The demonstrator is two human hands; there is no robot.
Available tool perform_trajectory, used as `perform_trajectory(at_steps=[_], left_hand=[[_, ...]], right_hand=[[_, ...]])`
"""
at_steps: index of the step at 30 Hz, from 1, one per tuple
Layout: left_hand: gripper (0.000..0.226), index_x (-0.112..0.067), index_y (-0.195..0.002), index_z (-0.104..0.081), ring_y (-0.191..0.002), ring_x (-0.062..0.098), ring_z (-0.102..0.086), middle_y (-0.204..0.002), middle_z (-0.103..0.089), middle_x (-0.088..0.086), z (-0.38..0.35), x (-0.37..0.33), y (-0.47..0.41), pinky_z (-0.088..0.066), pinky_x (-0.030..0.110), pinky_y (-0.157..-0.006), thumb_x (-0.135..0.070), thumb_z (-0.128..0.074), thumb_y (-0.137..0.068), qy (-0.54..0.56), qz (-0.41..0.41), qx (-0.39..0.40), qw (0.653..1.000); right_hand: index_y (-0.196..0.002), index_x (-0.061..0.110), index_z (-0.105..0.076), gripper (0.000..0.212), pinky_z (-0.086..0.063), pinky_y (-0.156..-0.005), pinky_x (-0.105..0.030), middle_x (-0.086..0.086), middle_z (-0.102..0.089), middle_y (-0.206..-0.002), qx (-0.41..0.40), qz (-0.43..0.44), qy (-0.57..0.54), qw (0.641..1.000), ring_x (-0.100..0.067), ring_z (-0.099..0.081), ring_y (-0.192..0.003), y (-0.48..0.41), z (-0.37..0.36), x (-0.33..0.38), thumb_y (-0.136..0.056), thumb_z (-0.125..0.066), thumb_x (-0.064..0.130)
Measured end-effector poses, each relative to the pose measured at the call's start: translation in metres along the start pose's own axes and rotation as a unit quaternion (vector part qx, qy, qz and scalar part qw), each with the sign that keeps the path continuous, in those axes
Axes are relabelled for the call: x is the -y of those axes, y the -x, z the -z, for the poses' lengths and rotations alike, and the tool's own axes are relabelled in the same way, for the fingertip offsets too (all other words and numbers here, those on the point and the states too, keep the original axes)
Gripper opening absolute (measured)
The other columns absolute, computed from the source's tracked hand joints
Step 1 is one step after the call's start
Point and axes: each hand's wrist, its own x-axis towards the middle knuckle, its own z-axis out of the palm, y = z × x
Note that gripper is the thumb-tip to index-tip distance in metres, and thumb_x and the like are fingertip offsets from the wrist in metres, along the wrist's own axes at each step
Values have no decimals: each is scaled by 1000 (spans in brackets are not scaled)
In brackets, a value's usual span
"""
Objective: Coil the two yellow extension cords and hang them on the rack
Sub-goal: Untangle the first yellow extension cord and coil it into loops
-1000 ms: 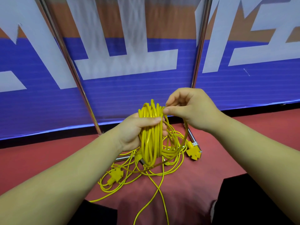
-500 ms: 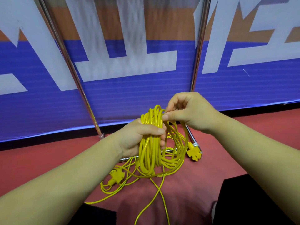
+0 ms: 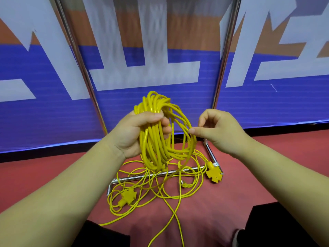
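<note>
My left hand [image 3: 138, 134] grips a thick coil of yellow extension cord [image 3: 156, 139] in mid-air, its loops hanging below my fist. My right hand [image 3: 217, 129] pinches one outer strand of that coil between thumb and forefinger, pulled out to the right. More yellow cord [image 3: 160, 186] lies loose and tangled on the red floor beneath. Two yellow socket ends rest there, one at the lower left [image 3: 127, 196] and one at the right [image 3: 214, 173]. The rack's two chrome uprights [image 3: 222, 68] rise behind the coil, and its base bar [image 3: 142, 177] lies under the loose cord.
A blue, white and orange banner [image 3: 160, 72] covers the wall right behind the rack. The red floor [image 3: 267, 157] stretches left and right. My dark-clothed knees [image 3: 277, 227] fill the lower corners of the view.
My left hand has lifted the coil higher. My right hand has moved from the top of the coil out to the right, drawing one strand with it.
</note>
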Motion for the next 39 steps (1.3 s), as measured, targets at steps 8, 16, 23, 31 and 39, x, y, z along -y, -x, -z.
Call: perform_trajectory(at_steps=[8,16,23,31,39], left_hand=[[18,-12,-66,-69,-57,13,-62,-64,-62,2,20,-16,-3,-58,30,-62,-14,-63,-82,46,-31,-49,997],[16,-12,-68,-64,-55,13,-60,-60,-60,1,36,-38,9,-55,28,-62,-22,-59,-80,83,-50,-84,992],[31,-18,-57,-69,-55,9,-60,-59,-61,-3,48,-45,21,-54,27,-65,-22,-55,-84,71,-68,-71,993],[13,-10,-75,-65,-58,15,-60,-66,-60,4,88,-42,29,-56,31,-60,-15,-61,-86,28,-83,-167,982],[5,0,-86,-67,-68,23,-74,-81,-73,17,74,3,19,-58,38,-70,-2,-65,-90,-139,51,-207,967]], right_hand=[[-71,17,-64,23,-46,-60,-29,-5,-63,-65,206,-103,97,968,-9,-53,-60,16,-43,-36,-76,-86,24],[-127,39,-66,47,-44,-103,-22,15,-62,-129,271,-78,160,946,-3,-58,-117,15,-90,-49,-83,-80,33],[-132,29,-64,46,-48,-101,-27,6,-67,-128,226,-56,165,958,-4,-61,-116,5,-128,-51,-88,-74,22],[-87,22,-68,27,-58,-74,-42,-7,-73,-83,92,-105,4,990,-15,-66,-75,-11,-101,-23,-92,-63,-4],[-111,15,-58,27,-61,-70,-38,-9,-72,-92,-66,-113,-248,960,-23,-74,-84,-15,-59,29,-91,-66,-1]])
